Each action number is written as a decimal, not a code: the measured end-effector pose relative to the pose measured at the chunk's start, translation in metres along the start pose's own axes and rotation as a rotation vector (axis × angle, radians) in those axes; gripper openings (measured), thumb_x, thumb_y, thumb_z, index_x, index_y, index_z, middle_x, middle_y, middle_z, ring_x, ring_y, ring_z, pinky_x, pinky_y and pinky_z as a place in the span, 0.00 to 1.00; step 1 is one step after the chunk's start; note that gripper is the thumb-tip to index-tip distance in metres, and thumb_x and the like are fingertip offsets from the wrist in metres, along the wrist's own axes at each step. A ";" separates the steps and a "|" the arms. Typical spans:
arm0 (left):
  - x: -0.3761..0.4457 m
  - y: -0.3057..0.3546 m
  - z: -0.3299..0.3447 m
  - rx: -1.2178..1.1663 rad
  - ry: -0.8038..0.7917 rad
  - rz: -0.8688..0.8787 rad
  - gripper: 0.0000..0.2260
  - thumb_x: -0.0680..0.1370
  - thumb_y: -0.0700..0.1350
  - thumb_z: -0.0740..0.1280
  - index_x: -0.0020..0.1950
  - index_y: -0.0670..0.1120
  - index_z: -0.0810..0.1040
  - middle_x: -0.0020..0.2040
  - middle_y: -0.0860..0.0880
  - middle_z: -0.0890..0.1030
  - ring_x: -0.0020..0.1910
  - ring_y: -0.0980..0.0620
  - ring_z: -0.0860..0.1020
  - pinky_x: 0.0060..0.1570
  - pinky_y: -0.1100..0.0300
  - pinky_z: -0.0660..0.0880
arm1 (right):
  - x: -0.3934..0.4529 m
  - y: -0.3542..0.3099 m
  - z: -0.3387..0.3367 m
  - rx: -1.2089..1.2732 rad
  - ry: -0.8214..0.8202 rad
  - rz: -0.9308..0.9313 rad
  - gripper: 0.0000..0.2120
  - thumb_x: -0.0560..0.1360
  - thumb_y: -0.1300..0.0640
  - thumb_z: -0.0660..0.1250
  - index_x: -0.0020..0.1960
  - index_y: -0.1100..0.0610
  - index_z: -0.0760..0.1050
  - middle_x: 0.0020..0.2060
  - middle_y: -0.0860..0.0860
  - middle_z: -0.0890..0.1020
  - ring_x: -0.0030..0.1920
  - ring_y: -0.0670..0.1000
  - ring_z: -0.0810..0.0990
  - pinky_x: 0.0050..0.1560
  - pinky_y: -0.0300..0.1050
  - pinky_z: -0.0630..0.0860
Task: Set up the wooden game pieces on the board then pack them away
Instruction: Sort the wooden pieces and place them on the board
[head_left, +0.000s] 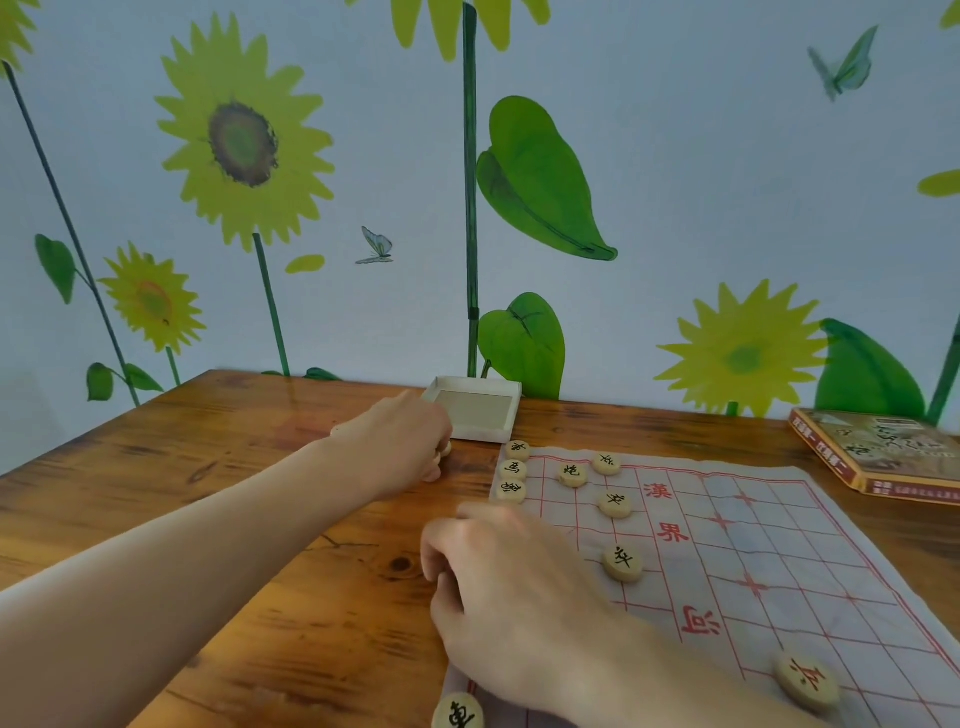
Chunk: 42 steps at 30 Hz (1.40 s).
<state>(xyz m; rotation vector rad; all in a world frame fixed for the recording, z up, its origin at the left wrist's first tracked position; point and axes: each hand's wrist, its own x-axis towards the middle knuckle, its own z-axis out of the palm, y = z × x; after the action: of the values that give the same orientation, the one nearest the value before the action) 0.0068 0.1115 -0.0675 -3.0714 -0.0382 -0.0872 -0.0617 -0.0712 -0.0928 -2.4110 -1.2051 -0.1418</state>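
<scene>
A pale cloth board (769, 551) with a red grid lies on the wooden table. Round wooden pieces with black characters stand on it: three in a column at its far left edge (511, 470), several more along its left half (615, 504), one at the near right (808, 682) and one at the bottom edge (460, 713). My left hand (402, 436) rests on the table left of the board, fingers curled over small wooden pieces. My right hand (498, 577) lies over the board's left edge, fingers bent down; what is under them is hidden.
An empty white tray box (475, 410) stands at the back of the table beside my left hand. A printed box lid (878, 454) lies at the far right. A wall with sunflower pictures rises right behind the table. Bare wood stretches to the left.
</scene>
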 end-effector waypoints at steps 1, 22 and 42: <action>-0.001 0.000 -0.001 0.004 0.002 0.005 0.08 0.77 0.47 0.72 0.56 0.50 0.83 0.54 0.47 0.81 0.52 0.46 0.80 0.52 0.47 0.80 | 0.000 0.000 0.000 0.004 -0.001 -0.001 0.03 0.78 0.56 0.63 0.48 0.49 0.74 0.48 0.46 0.75 0.51 0.50 0.72 0.47 0.46 0.74; 0.023 0.004 -0.003 -0.025 -0.001 0.130 0.10 0.77 0.37 0.65 0.42 0.50 0.81 0.45 0.47 0.81 0.42 0.47 0.80 0.46 0.52 0.79 | 0.002 0.007 -0.005 0.012 -0.014 -0.025 0.05 0.78 0.57 0.64 0.47 0.49 0.79 0.46 0.45 0.79 0.48 0.47 0.76 0.48 0.45 0.77; 0.023 -0.014 0.002 -0.029 -0.002 -0.040 0.10 0.83 0.43 0.64 0.62 0.43 0.72 0.54 0.44 0.79 0.49 0.47 0.79 0.49 0.52 0.78 | 0.001 0.003 0.001 -0.019 0.034 -0.037 0.04 0.78 0.55 0.63 0.47 0.49 0.76 0.45 0.46 0.77 0.48 0.50 0.75 0.47 0.46 0.76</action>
<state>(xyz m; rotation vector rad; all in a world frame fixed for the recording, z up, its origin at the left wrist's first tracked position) 0.0296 0.1262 -0.0674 -3.1001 -0.0991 -0.0883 -0.0586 -0.0719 -0.0942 -2.3931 -1.2390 -0.2061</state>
